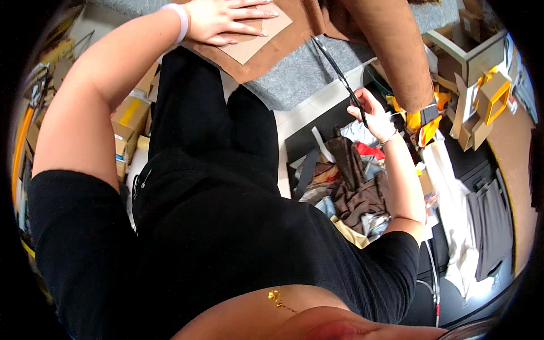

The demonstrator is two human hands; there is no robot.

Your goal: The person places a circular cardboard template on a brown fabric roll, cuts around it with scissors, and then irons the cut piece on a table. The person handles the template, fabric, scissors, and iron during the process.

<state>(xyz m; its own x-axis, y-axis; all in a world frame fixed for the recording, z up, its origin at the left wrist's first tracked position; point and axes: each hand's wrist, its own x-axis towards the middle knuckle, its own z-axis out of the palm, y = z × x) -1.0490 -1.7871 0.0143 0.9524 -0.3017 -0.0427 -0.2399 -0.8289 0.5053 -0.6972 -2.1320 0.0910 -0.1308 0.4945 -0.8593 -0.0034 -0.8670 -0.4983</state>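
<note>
Card (251, 51) partly beneath left hand (216, 21)

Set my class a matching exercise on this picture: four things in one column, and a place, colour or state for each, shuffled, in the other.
Things
1. Bare left hand
2. Long, slim black tool
3. Flat, pale tan, angular sheet
4. Heap of soft, cloth-like scraps

Places, colours, states
A. Lying on brown sheet material
B. Crumpled, in mixed colours
C. Held in the right hand
D. Fingers outspread, palm down

Pairs: 1-D, 2-C, 3-A, 4-B
</note>
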